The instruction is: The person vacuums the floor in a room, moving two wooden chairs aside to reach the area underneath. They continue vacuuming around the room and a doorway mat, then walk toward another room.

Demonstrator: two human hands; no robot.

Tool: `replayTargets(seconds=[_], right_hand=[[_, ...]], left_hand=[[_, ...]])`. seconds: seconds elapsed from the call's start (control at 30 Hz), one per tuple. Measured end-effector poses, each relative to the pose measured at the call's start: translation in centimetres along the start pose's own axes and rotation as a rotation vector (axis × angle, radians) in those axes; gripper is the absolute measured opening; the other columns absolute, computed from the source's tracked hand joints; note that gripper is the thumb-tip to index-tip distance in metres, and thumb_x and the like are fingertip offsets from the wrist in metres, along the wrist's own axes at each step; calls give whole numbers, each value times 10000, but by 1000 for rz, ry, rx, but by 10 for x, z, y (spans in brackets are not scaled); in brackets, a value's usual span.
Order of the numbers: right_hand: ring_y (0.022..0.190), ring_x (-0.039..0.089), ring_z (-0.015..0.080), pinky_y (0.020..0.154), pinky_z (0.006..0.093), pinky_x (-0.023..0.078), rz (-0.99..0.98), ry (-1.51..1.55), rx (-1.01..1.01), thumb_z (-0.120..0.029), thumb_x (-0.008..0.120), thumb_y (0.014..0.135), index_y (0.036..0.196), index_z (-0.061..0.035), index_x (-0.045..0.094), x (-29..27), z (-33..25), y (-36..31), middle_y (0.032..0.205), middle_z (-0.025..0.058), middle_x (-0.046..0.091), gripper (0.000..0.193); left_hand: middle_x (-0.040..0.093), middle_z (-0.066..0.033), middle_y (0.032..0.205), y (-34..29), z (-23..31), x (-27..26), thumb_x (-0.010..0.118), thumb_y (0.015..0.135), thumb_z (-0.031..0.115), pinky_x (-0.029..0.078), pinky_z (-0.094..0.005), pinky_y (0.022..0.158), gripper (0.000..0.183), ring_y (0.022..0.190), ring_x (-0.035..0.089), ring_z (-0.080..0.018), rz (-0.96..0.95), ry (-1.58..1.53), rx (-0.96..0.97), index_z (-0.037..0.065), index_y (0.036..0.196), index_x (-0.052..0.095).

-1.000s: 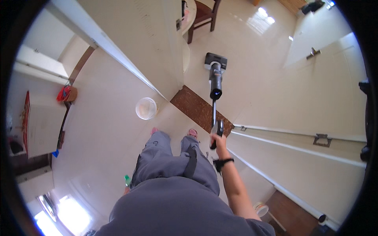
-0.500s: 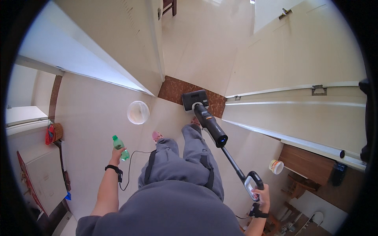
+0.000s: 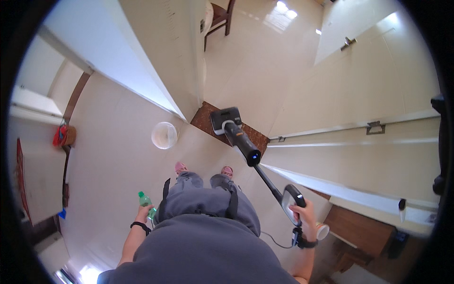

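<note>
A green plastic bottle (image 3: pixel 145 200) is gripped in my left hand (image 3: pixel 144 212), held out beside my left hip. My right hand (image 3: pixel 305 217) is closed around the loop handle (image 3: pixel 290 202) of a black stick floor cleaner (image 3: pixel 242 144). Its wide head (image 3: pixel 225 119) rests on the brown stone threshold strip (image 3: pixel 255 136) of the doorway, ahead of my feet. A small light glows on the end of its body. My feet, in pink footwear (image 3: pixel 227 171), stand on the pale floor just short of the strip.
To the left of the doorway stands a white bucket (image 3: pixel 164 135) on the floor. Door panels (image 3: pixel 165 52) flank the opening on both sides. Behind my right hand are a small tub (image 3: pixel 322 231) and a wooden cabinet (image 3: pixel 359 227). A dark chair (image 3: pixel 220 19) stands in the room beyond.
The cleaner's head has slid left along the threshold strip, and my right hand has come up and inward with the handle. My feet now stand side by side. The bottle is lower, still in my left hand.
</note>
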State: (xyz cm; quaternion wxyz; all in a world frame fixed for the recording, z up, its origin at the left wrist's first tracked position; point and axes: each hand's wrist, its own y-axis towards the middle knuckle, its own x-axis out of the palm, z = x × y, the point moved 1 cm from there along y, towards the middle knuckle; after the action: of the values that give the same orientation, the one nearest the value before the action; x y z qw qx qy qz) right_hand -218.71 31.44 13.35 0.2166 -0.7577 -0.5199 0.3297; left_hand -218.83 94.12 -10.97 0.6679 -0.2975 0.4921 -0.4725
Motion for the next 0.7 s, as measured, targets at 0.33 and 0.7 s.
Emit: replayTargets(seconds=[0.33, 0.7], right_hand=[[394, 436, 118, 406, 263, 323, -319, 155, -57, -118, 674, 725, 568, -73, 510, 71, -1, 135, 473, 19, 472, 231], [398, 442, 119, 403, 270, 340, -214, 94, 28, -115, 666, 718, 548, -80, 501, 62, 65, 65, 487, 12, 474, 239]], left_hand=[[599, -82, 952, -76, -101, 14, 719, 677, 123, 450, -362, 766, 432, 884, 570, -221, 205, -145, 114, 25, 1057, 539], [597, -56, 852, -33, -147, 5, 716, 685, 138, 455, -338, 727, 302, 795, 567, -192, 81, -318, -1, 43, 941, 587]])
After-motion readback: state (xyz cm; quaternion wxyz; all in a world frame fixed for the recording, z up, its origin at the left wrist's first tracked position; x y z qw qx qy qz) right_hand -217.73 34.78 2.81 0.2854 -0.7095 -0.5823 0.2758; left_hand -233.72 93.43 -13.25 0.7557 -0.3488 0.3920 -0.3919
